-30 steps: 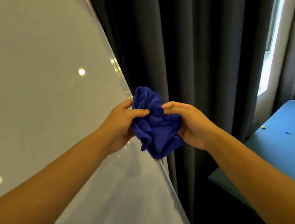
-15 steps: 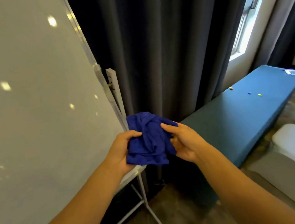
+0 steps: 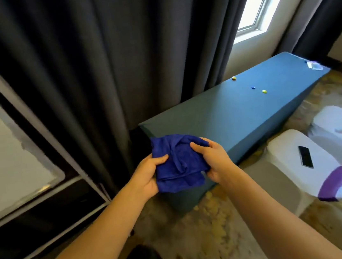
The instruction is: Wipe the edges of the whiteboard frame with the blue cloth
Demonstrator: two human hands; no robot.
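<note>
A crumpled blue cloth (image 3: 177, 163) is held between both hands at the middle of the view. My left hand (image 3: 146, 176) grips its left side with the thumb on top. Its right side is pinched by my right hand (image 3: 213, 160). The whiteboard (image 3: 7, 153) stands at the far left, blurred, with its pale frame edge (image 3: 43, 132) and lower right corner showing. Both hands and the cloth are to the right of the board and apart from it.
Dark grey curtains (image 3: 114, 61) hang behind the board. A long table in a teal cover (image 3: 240, 118) stands to the right with a few small coloured bits on it. White covered chairs (image 3: 299, 161) sit at the right, one with a dark phone (image 3: 306, 156). The floor is patterned carpet (image 3: 200, 233).
The view has swung down and to the right, so the whiteboard slid to the far left. Both hands came away from the frame edge and lowered, still bunching the cloth.
</note>
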